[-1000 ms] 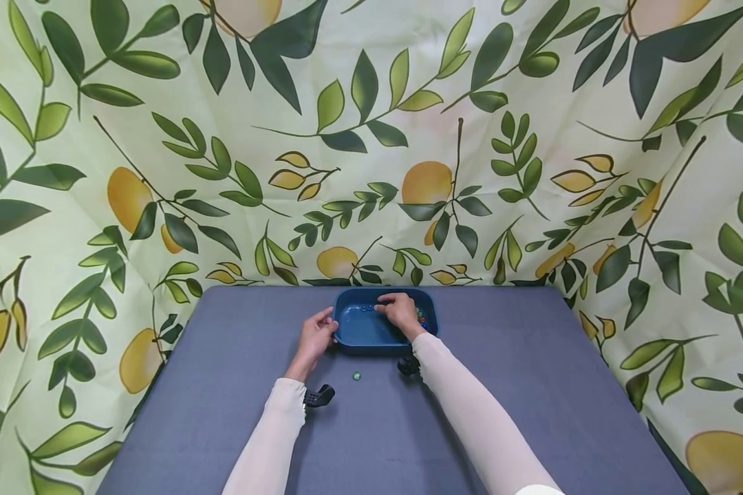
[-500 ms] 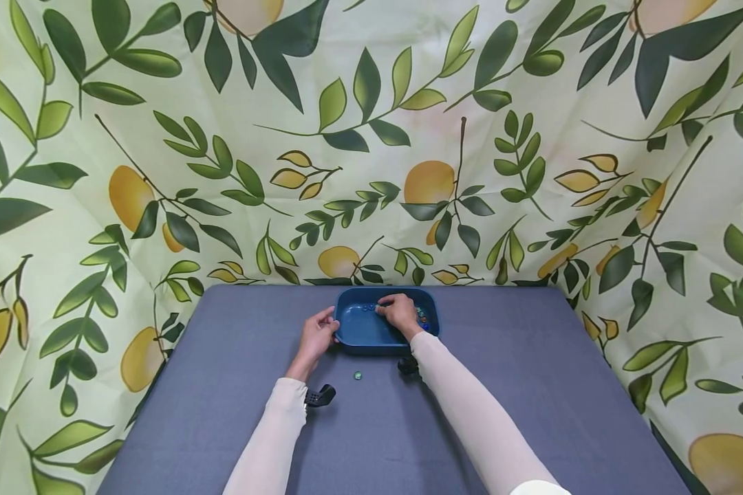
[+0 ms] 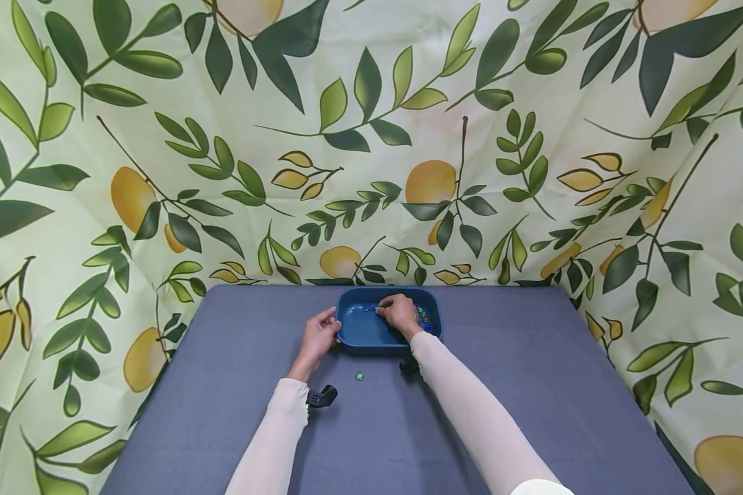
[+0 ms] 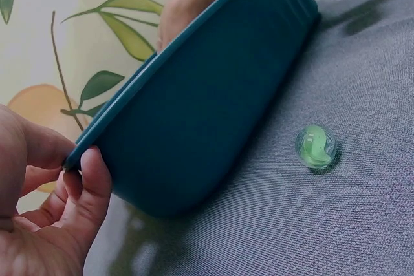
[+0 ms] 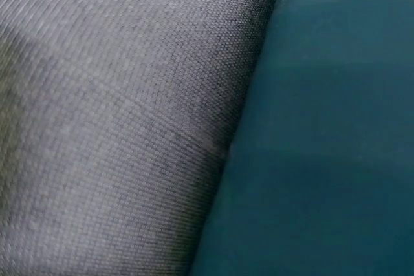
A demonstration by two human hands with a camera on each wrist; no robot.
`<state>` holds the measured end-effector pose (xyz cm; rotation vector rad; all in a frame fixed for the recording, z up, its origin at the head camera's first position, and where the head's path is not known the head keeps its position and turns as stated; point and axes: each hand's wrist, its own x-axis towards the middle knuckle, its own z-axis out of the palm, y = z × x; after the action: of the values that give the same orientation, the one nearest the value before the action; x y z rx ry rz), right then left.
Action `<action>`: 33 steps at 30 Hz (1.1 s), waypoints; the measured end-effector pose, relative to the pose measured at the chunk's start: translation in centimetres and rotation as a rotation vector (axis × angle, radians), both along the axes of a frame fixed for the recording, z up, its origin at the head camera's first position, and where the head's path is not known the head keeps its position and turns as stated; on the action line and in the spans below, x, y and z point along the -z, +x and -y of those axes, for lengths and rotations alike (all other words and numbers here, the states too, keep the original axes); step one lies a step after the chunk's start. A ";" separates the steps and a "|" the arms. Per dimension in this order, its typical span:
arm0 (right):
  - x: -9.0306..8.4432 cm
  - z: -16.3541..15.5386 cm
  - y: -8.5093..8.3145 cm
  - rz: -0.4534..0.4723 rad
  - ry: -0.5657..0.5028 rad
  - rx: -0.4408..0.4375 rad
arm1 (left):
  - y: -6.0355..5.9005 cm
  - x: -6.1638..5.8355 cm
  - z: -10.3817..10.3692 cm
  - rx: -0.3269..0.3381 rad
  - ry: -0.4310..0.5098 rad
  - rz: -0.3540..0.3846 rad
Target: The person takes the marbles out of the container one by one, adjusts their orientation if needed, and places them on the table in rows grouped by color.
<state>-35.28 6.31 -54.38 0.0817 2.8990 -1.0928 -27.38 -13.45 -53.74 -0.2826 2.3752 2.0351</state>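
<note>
Fingers (image 4: 90,179) of the left hand (image 3: 319,337) curl over the rim of the blue tub (image 3: 362,328) at its left end, thumb on the near side, so this grip is clamped on the rim and steadies it. The tub sits close to the bench's (image 3: 532,385) far edge, about midway along it, its long axis running left to right, parallel to that edge.

The right hand (image 3: 400,313) reaches into the tub from the near side, fingertips bent down toward the small marbles (image 3: 369,307) at the far wall; whether it has one pinched cannot be told (the wrist view shows only bench cloth and tub wall). More coloured marbles (image 3: 424,317) lie in the tub's right end, just beside that hand.

One green marble (image 4: 315,146) lies loose on the bench, just on the near side of the tub, apart from it. It sits toward the near edge from both hands, between the two forearms, nearer the left hand than the right.
</note>
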 end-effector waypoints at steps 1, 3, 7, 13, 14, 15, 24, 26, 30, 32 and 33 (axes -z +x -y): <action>0.0 0.0 0.0 -0.002 0.002 0.002 | 0.0 0.0 0.0 -0.001 0.001 0.002; -0.1 0.0 0.0 -0.006 0.003 0.002 | 0.0 -0.1 0.0 -0.002 0.001 0.004; -0.3 -0.2 0.0 -0.021 -0.022 0.003 | 0.1 0.0 -0.1 -0.002 0.012 0.008; -1.5 -0.1 0.5 -0.042 -0.115 0.005 | 0.3 0.0 -0.1 -0.005 0.008 -0.004; -1.8 -0.2 0.7 -0.050 -0.133 0.003 | 0.3 -0.1 -0.1 -0.005 0.005 -0.005; -2.1 -0.3 0.9 -0.060 -0.153 0.000 | 0.3 -0.1 -0.1 -0.004 0.003 -0.006; -3.8 -1.2 3.5 -0.160 -0.270 -0.072 | 0.4 -0.1 -0.2 -0.001 -0.001 0.000; -4.0 -1.4 4.3 -0.192 -0.282 -0.092 | 0.4 0.0 -0.1 0.002 0.002 -0.003; -4.3 -2.0 6.0 -0.226 -0.316 -0.132 | 0.2 0.1 -0.1 0.005 0.003 -0.021; -4.4 -2.3 6.8 -0.231 -0.322 -0.144 | 0.1 0.1 -0.1 0.004 0.006 -0.018; -4.4 -2.5 7.3 -0.234 -0.325 -0.150 | 0.1 0.2 -0.1 0.005 0.005 -0.017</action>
<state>-28.02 8.81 -50.02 -0.2874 2.8095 -1.6205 -27.28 -13.33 -53.93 -0.2604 2.3780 2.0493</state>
